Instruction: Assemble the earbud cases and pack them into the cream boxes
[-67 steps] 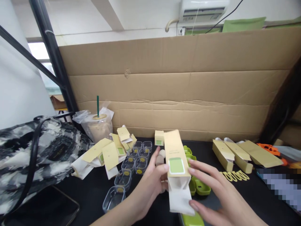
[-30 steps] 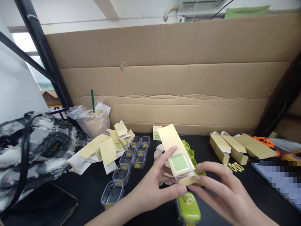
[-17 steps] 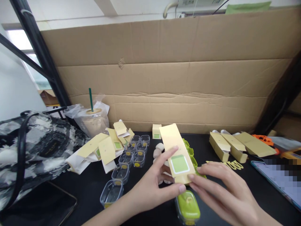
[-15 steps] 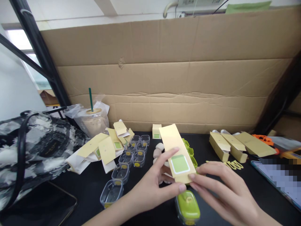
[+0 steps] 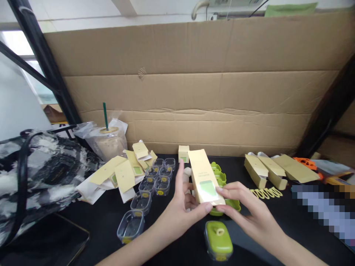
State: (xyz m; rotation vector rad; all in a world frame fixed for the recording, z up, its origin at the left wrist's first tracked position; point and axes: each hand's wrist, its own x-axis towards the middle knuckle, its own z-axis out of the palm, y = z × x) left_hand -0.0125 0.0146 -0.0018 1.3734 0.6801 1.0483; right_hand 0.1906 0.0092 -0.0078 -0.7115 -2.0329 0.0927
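Observation:
A pale yellow carton with a green square on its face is held up over the table, its far end tilted up. My left hand grips it from the left, thumb at the near end and index finger raised. At the lower right edge my right hand pinches the carton between thumb and fingers. Below lies a clear container with a green lid and a small yellow loop on top. Partly hidden behind the carton are several green lids and whitish round pieces.
Clear small tubs stand in rows at left, beside flattened cartons. A small carton stands at the back. To the right are yellow loops, open cartons and orange scissors. A patterned bag occupies the far left.
The carton has turned so a side face shows, and printing is visible on its front. My left index finger has lifted off the front. My right fingers have shifted slightly left and up.

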